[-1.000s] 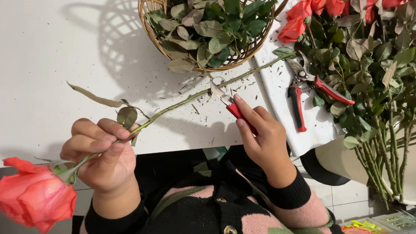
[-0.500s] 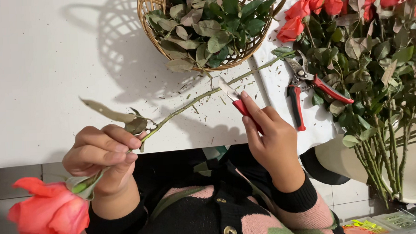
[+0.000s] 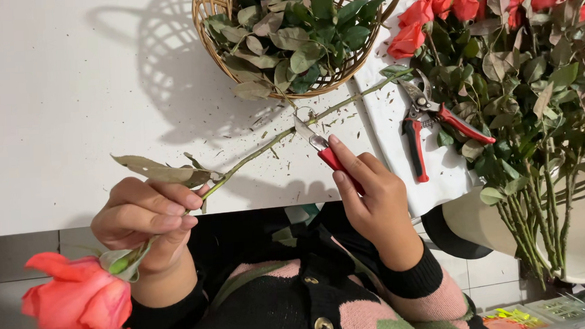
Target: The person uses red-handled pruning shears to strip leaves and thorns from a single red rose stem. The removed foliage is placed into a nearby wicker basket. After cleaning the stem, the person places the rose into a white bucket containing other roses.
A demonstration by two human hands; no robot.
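**A:** What do the hands hold?

**B:** The left hand [image 3: 147,220], lower left of the frame, is closed around a rose stem [image 3: 265,144] just behind the coral bloom [image 3: 81,302]. The right hand [image 3: 373,204], centre, is clamped on a small red-handled knife [image 3: 321,150] whose blade touches the stem over the white bench [image 3: 72,95].

**A:** How does the stem lie?

**B:** Its long axis runs diagonally, bloom at lower left, cut end pointing upper right toward the wicker basket [image 3: 293,39] of stripped leaves.

**A:** How is this best done?

**B:** I'd judge: keep the stem taut, blade shallow, stroke away from the holding fingers.
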